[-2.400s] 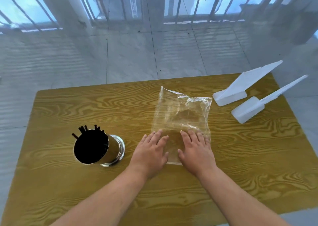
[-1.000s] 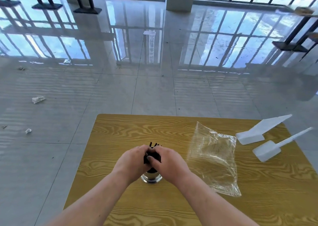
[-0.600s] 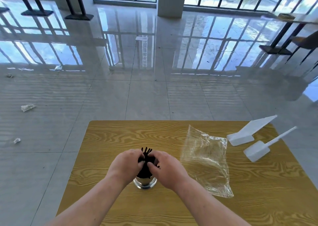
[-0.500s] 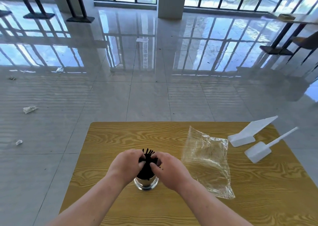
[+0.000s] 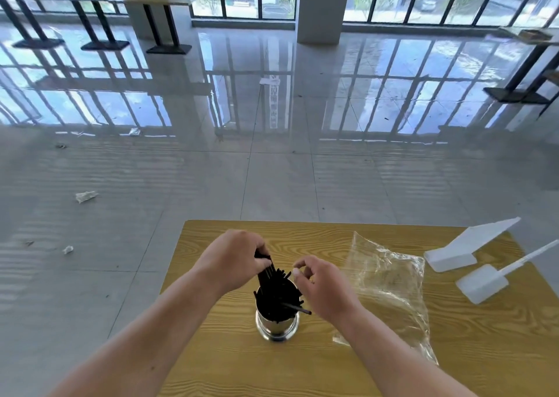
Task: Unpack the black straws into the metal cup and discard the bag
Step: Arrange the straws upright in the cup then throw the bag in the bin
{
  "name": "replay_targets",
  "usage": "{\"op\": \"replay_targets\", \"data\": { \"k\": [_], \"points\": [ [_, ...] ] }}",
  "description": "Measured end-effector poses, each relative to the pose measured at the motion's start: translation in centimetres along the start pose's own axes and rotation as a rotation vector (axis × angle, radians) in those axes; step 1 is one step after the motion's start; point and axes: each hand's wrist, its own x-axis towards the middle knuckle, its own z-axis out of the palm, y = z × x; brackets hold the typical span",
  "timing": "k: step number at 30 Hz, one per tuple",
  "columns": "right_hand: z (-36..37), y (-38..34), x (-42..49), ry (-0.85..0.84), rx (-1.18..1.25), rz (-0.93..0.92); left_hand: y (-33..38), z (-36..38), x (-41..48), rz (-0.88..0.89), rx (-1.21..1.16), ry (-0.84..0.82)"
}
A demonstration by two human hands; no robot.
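My L grip point(image 5: 239, 260) clenches some thin black plastic straws point(image 5: 269, 274), rest in shiny metal cup point(image 5: 276, 325) below; R grip point(image 5: 326, 287) has just let go, empty. Clear plastic bag point(image 5: 387, 287) right of it, binning still to do.

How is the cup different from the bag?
The cup is shiny metal; the bag is clear plastic. The cup stands upright; the bag lies flat and crinkled. The cup holds black straws; the bag looks empty. Both sit on the table.
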Motion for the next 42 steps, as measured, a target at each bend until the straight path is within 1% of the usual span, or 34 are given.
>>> {"op": "replay_targets", "data": {
  "k": [3, 7, 12, 14, 18, 22, 24, 26, 31, 34, 38, 41, 42],
  "points": [
    [-0.3, 0.0, 0.3, 0.024, 0.045, 0.006, 0.1, -1.9, 0.3, -0.033, -0.028, 0.011],
    [-0.8, 0.1, 0.4, 0.030, 0.118, -0.004, 0.4, -4.6, 0.5, -0.033, -0.107, -0.005],
    [-1.3, 0.1, 0.4, 0.012, 0.149, 0.038, 0.7, -7.3, 0.6, -0.020, -0.112, 0.032],
    [-1.3, -0.1, 0.3, -0.053, 0.225, 0.089, 0.9, -7.3, 0.6, -0.023, -0.105, 0.024],
    [-1.5, -0.6, -0.2, -0.210, 0.485, 0.203, 1.2, -6.3, 0.4, -0.052, -0.105, 0.004],
    [-1.8, -0.5, -1.2, -0.389, 0.478, 0.171, 1.4, -6.0, 0.3, -0.054, -0.098, 0.019],
    [-1.9, -0.5, -1.7, -0.423, 0.493, 0.156, 1.4, -6.1, 0.3, -0.064, -0.104, 0.026],
    [-1.9, -0.7, -1.9, -0.382, 0.520, 0.130, 1.4, -6.2, 0.3, -0.075, -0.123, 0.027],
    [-2.9, -1.3, -1.3, -0.136, 0.422, 0.068, 1.5, -6.9, 0.4, -0.066, -0.195, 0.019],
    [-3.9, -0.9, -1.0, -0.041, 0.416, 0.047, 1.1, -7.8, 0.7, -0.063, -0.214, 0.043],
    [-3.1, -0.7, -0.9, -0.043, 0.328, 0.032, 0.6, -8.6, 1.0, -0.054, -0.276, 0.101],
    [-1.4, -0.6, -1.1, -0.156, 0.207, 0.041, 0.1, -8.5, 1.1, -0.046, -0.284, 0.165],
    [-1.0, -0.5, -1.1, -0.166, 0.166, 0.054, -0.1, -8.3, 1.0, -0.042, -0.284, 0.196]
  ]
}}
